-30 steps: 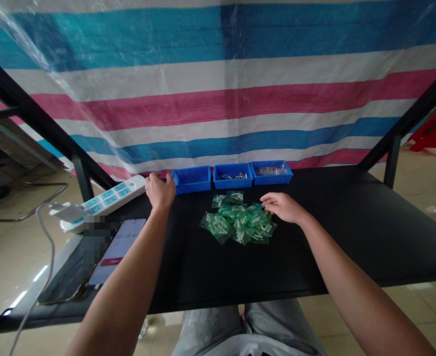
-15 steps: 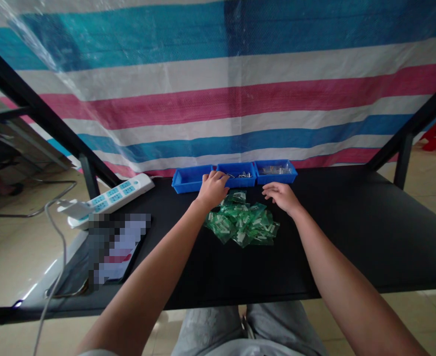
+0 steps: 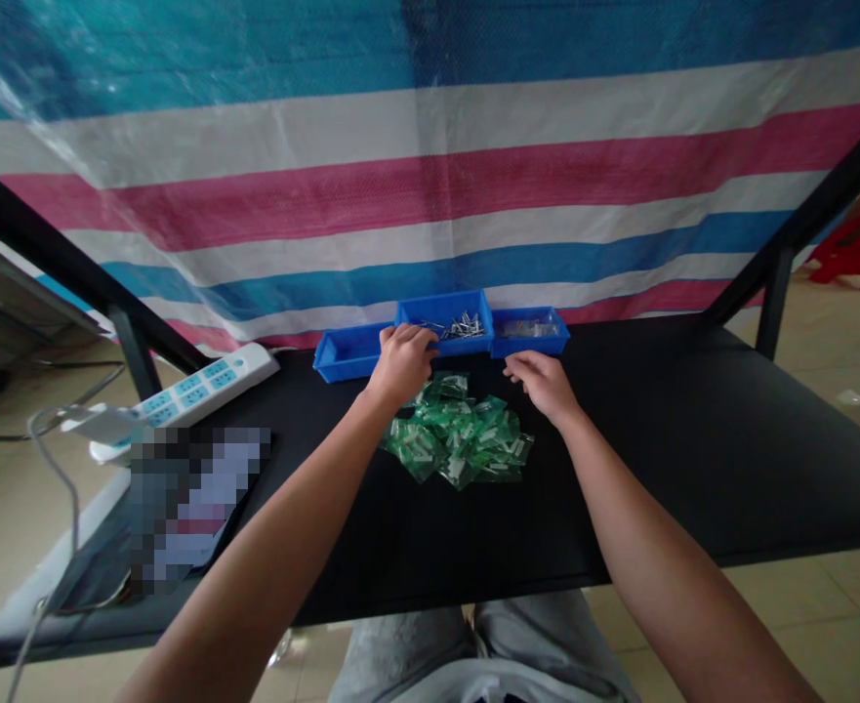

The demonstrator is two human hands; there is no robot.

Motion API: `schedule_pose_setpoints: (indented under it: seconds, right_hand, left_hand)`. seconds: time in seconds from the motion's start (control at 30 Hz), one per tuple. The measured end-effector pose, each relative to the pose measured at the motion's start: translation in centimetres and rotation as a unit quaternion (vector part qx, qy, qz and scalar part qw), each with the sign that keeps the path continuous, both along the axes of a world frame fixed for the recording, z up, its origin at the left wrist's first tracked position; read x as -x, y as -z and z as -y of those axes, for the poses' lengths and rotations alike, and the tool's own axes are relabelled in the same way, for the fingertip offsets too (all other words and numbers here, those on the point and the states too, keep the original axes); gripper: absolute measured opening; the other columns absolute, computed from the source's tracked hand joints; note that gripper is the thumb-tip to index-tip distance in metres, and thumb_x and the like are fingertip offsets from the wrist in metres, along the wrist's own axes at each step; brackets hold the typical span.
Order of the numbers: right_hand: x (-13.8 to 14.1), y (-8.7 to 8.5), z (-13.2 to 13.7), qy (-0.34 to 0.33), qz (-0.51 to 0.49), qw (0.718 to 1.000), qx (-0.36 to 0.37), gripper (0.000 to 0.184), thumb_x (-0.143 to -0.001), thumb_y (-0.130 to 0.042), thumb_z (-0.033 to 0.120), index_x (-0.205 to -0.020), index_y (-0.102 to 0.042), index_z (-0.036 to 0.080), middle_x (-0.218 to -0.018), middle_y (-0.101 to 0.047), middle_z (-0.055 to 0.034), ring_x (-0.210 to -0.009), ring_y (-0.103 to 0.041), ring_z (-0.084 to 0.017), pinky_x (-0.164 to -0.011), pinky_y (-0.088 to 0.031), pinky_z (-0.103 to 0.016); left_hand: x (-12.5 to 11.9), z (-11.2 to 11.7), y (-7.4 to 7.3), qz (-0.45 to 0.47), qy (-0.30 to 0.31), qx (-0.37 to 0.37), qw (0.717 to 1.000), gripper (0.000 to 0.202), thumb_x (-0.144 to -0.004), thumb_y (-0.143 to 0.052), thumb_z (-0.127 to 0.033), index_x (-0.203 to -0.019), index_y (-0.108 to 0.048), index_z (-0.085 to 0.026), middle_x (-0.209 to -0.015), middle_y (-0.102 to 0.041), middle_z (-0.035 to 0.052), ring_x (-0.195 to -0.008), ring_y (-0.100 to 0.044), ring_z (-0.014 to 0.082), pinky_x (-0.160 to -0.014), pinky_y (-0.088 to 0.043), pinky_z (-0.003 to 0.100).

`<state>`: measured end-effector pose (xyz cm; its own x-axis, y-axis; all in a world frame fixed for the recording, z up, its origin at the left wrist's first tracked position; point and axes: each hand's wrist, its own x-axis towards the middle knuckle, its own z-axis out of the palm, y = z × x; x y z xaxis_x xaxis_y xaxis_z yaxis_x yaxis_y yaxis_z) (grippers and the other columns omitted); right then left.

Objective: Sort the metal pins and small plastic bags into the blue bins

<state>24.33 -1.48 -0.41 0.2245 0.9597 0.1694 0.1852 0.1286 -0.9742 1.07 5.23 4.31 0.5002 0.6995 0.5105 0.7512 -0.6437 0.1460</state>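
Note:
The middle blue bin [image 3: 444, 305] holds several small silvery metal pins or screws [image 3: 465, 325]. It stands out of line with the bins beside it, raised or tilted. My left hand [image 3: 404, 363] is closed at its front left corner, its fingers over the edge. My right hand [image 3: 543, 381] is just in front of the right blue bin [image 3: 530, 345], fingers curled together; whatever is in them, if anything, is hidden. Between and below both hands lies a heap of green-tinted clear plastic packets [image 3: 463, 439] with pale strips on them.
The left blue bin [image 3: 348, 366] shows a bare floor; the right one contains clear small packets. A white power strip [image 3: 195, 395] with a plug and cable, and a blurred flat item [image 3: 202, 508], lie at the left of the black table [image 3: 693, 439]. A striped sheet [image 3: 430, 186] hangs behind.
The middle bin has shifted up and back relative to its neighbours, with my left hand at its corner. My right hand's fingers have curled closer together. The camera view has shifted slightly.

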Motion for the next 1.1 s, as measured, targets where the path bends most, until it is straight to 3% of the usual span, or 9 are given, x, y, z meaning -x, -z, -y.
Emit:
schedule_pose_setpoints:
  seconds: [0.1,0.2,0.3,0.43,0.7,0.93,1.1]
  right_hand:
    - [0.4,-1.1,0.6,-0.017,-0.097,0.995,0.016,0.048,-0.07,-0.063,0.063,-0.09,-0.063,0.019,-0.079,-0.069,-0.0058,-0.064,-0.061,-0.015,-0.044,-0.037,-0.022]
    - [0.9,-2.0,1.2,-0.078,-0.191,0.977,0.05,0.057,-0.067,-0.062,0.07,-0.097,-0.058,0.021,-0.076,-0.068,-0.0037,-0.06,-0.064,-0.016,-0.039,-0.035,-0.021]
    - [1.3,-2.6,1.8,-0.121,-0.233,0.962,0.077,0.051,-0.065,-0.07,0.061,-0.096,-0.057,0.022,-0.067,-0.065,0.0005,-0.054,-0.063,-0.016,-0.039,-0.04,-0.022]
    - [1.4,-2.7,2.1,-0.117,-0.245,0.956,0.113,0.042,-0.062,-0.077,0.043,-0.094,-0.059,0.023,-0.066,-0.063,0.0036,-0.051,-0.059,-0.014,-0.041,-0.045,-0.024]
    - [0.3,-2.6,2.2,-0.131,-0.168,0.972,0.101,0.029,-0.061,-0.079,0.039,-0.074,-0.066,0.017,-0.062,-0.059,0.0023,-0.054,-0.049,-0.008,-0.044,-0.029,-0.021]
    - [0.4,-3.1,2.7,-0.15,-0.189,0.968,0.075,0.031,-0.06,-0.08,0.039,-0.08,-0.069,0.019,-0.07,-0.065,0.0006,-0.061,-0.056,-0.012,-0.053,-0.041,-0.024]
    - [0.8,-3.2,2.7,-0.149,-0.169,0.974,0.03,0.037,-0.06,-0.082,0.036,-0.093,-0.07,0.022,-0.085,-0.072,-0.0011,-0.08,-0.065,-0.02,-0.076,-0.051,-0.033]
  left_hand:
    - [0.7,1.7,-2.0,0.0,0.04,-0.013,0.999,0.015,-0.085,-0.055,-0.02,-0.093,-0.067,-0.018,-0.089,-0.07,0.008,-0.093,-0.06,0.0252,-0.086,-0.037,0.04]
    - [1.1,3.3,-2.7,-0.001,0.086,-0.029,0.996,0.013,-0.085,-0.056,-0.019,-0.091,-0.067,-0.018,-0.086,-0.07,0.0056,-0.09,-0.06,0.0229,-0.085,-0.037,0.038]
    - [1.0,4.4,-1.8,-0.002,0.12,-0.043,0.992,0.012,-0.085,-0.057,-0.019,-0.092,-0.067,-0.018,-0.086,-0.07,0.0047,-0.088,-0.06,0.0213,-0.084,-0.036,0.037]
    - [1.0,5.1,0.0,0.01,0.138,-0.048,0.989,0.013,-0.086,-0.057,-0.018,-0.093,-0.068,-0.018,-0.086,-0.07,0.0046,-0.086,-0.061,0.0196,-0.082,-0.035,0.036]
    - [1.5,5.5,1.2,0.047,0.139,-0.13,0.981,0.015,-0.09,-0.056,-0.019,-0.091,-0.071,-0.021,-0.083,-0.073,0.0016,-0.083,-0.062,0.0161,-0.08,-0.033,0.036]
    - [1.9,5.7,1.9,0.075,0.117,-0.217,0.966,0.019,-0.088,-0.057,-0.014,-0.086,-0.072,-0.025,-0.081,-0.074,-0.0017,-0.085,-0.062,0.0159,-0.079,-0.029,0.037]
    - [2.2,5.6,2.7,0.082,0.086,-0.178,0.977,0.017,-0.089,-0.058,-0.02,-0.087,-0.073,-0.028,-0.084,-0.074,-0.0011,-0.089,-0.062,0.0169,-0.083,-0.029,0.039]
